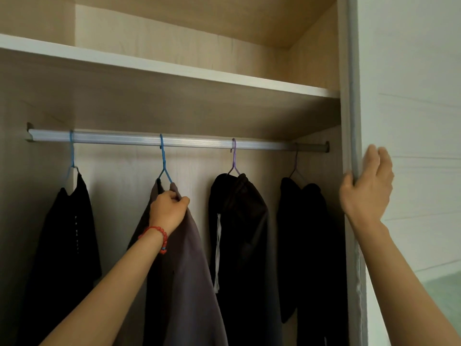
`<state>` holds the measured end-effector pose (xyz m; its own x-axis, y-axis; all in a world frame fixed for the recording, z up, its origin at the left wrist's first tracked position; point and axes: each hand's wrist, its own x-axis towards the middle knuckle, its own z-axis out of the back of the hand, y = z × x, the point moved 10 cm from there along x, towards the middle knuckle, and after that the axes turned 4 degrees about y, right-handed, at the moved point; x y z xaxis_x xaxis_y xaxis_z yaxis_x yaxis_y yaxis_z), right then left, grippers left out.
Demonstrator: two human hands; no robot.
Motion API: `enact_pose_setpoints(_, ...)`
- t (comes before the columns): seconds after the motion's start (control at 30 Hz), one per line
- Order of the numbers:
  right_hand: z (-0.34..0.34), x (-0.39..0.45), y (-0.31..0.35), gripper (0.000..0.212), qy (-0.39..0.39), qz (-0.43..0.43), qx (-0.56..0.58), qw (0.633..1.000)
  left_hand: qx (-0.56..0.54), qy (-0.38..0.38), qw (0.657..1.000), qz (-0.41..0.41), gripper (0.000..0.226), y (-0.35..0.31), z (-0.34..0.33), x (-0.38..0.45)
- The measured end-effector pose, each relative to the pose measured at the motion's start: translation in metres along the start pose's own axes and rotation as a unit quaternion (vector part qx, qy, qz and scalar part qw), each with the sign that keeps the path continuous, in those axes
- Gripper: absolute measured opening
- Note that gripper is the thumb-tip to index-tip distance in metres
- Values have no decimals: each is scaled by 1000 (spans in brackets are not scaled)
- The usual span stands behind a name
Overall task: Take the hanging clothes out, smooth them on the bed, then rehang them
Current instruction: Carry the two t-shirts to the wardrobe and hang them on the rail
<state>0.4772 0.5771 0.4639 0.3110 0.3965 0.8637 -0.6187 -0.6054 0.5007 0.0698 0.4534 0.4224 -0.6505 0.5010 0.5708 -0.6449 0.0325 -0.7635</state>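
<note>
At far left a black garment (66, 236) is hung from the silver rail (174, 140). Left of centre, the grey garment (184, 275) – on a blue hanger (163, 161) – is clenched at its shoulder by the left hand (168, 211). Two dark garments (239, 236) follow. At right, the wardrobe door edge (351, 121) is gripped by the right hand (366, 186).

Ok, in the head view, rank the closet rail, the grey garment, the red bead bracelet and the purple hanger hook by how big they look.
1. closet rail, longest span
2. grey garment; it runs out of frame below, so it may rival the rail
3. red bead bracelet and purple hanger hook: too alike to rank, and the bracelet is nearer the camera
</note>
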Motion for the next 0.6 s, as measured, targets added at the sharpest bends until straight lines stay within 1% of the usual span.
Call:
enact_pose_setpoints(0.1,3,-3,-2,60,-2,-35,11,999,-14,7,1000,0,33,2,2,1)
enact_pose_setpoints(0.13,5,-2,-2,58,-5,-47,20,999,-20,10,1000,-3,29,0,4,0)
enact_pose_setpoints(0.2,9,1,0,56,-12,-72,37,997,-28,8,1000,-2,11,1,8,-5)
enact_pose_setpoints(0.27,11,2,0,55,-13,-86,46,995,-26,-2,1000,5,26,4,14,-11)
enact_pose_setpoints(0.33,10,-1,2,55,-11,-85,53,995,-24,-8,1000,6,34,7,18,-14)
enact_pose_setpoints(0.43,8,-6,8,55,-4,-71,61,996,-13,-24,1000,1,39,8,24,-19)
enact_pose_setpoints(0.6,7,-19,31,53,12,-37,76,996,38,-75,995,-48,36,-1,37,-39)
